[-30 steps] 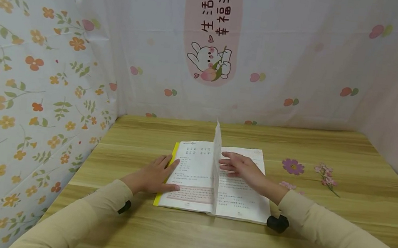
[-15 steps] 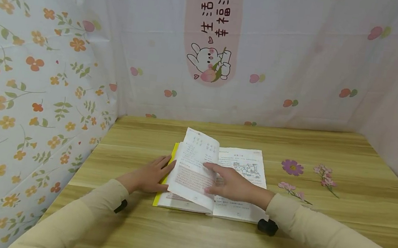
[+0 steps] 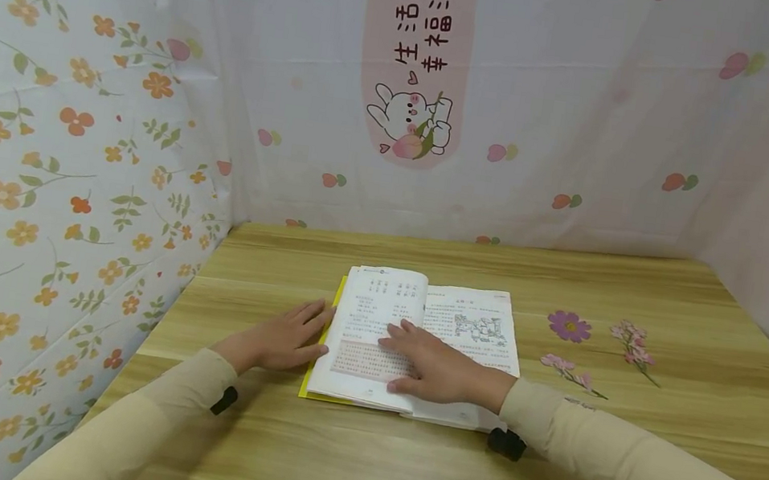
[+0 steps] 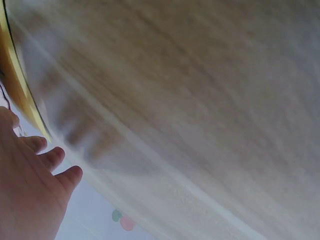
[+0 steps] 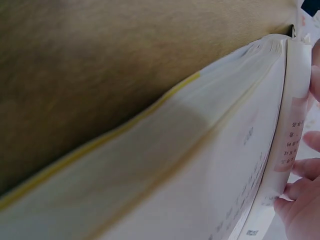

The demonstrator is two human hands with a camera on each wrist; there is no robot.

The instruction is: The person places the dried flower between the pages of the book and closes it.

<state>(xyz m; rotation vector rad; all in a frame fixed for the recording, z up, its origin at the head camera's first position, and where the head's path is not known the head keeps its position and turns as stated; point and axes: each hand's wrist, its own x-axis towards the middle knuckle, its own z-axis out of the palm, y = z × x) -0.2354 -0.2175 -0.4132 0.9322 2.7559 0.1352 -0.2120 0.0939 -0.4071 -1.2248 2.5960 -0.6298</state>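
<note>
An open book (image 3: 376,304) with a yellow cover edge lies on the table in the head view, printed text on both pages and a line drawing on the right one. My left hand (image 3: 280,337) rests at the book's left edge, fingers spread and relaxed. In the left wrist view that hand (image 4: 32,185) is beside the yellow cover edge. Across the spine, my right hand (image 3: 437,364) lies flat over the left page with its fingers straight. The right wrist view shows the right fingers (image 5: 305,187) against the page near the spine, with the stacked page edges below.
To the right of the book lie a purple flower (image 3: 568,326), a pink flower sprig (image 3: 633,346) and another pink sprig (image 3: 567,370). The wooden table (image 3: 354,471) meets a printed cloth (image 3: 552,132) at the back and a floral cloth (image 3: 72,174) at the left.
A page that stood upright has been turned over to the left and now lies flat. My right hand moved left with it onto the left page; the left hand stayed at the book's edge.
</note>
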